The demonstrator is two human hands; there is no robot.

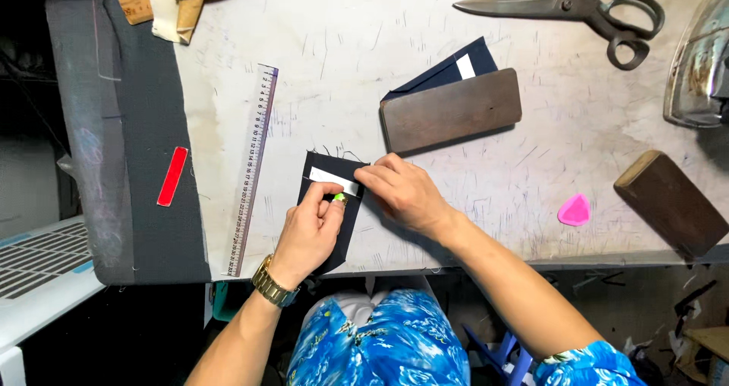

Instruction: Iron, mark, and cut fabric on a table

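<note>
A small dark navy fabric piece (323, 172) lies on the white worktable (364, 59), with a white strip (332, 178) across it. My left hand (307, 230) rests on the fabric's lower part and pinches a small green chalk piece (339, 197) against the strip's edge. My right hand (402, 191) presses its fingertips on the strip's right end and the fabric's right edge. A gold watch (272, 283) sits on my left wrist.
A clear ruler (253, 166) lies left of the fabric. A dark wooden block (451, 109) weighs down more navy fabric (448, 68). Scissors (577, 12) lie at top right, an iron (699, 59) at far right, another wooden block (670, 202), pink chalk (575, 211), and a red strip (172, 175).
</note>
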